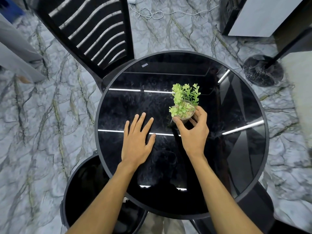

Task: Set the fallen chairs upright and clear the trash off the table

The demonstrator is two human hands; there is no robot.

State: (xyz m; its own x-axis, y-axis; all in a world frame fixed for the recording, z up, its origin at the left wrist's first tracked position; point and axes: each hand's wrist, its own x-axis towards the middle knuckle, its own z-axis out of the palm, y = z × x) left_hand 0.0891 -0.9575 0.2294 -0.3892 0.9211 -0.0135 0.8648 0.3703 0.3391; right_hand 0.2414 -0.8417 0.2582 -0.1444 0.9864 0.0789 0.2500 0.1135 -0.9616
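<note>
A round black glass table (244, 166) fills the middle of the view. On it stands a small clear pot with a light-green plant (184, 100). My right hand (194, 132) grips the pot from the near side, thumb on its left and fingers on its right. To the left of the pot my left hand (137, 137) lies flat on the glass with fingers spread and holds nothing. A black slatted chair (94, 31) stands upright at the table's far left edge. I see no trash on the tabletop.
A black bin (84, 183) stands below the table's near left edge. A lamp stand's round dark base (263, 71) sits on the marble floor at the right. A white cable (152, 14) lies on the floor beyond. A person's grey trouser leg (18, 54) is at the left.
</note>
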